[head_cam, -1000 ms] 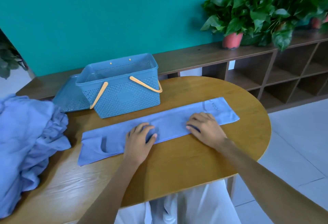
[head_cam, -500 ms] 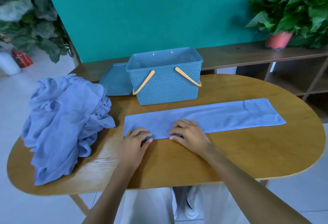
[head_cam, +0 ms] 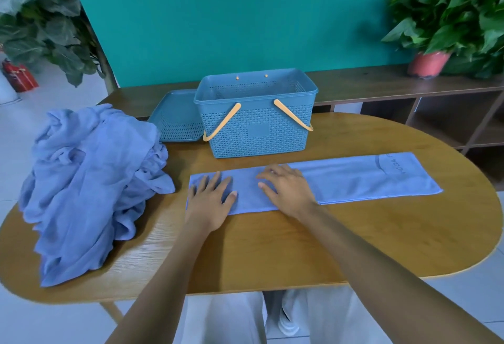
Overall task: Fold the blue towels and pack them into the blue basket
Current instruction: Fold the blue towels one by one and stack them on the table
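Currently both hands, left hand (head_cam: pixel 208 202) and right hand (head_cam: pixel 286 189), press flat and open on the long folded blue microfibre towel (head_cam: pixel 354 180) mid-frame; likely soft, light, floppy, so grab end corners.

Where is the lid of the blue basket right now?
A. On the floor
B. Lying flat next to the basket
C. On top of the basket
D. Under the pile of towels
B: the lid lies flat just to the left of the blue basket, whose top is open.
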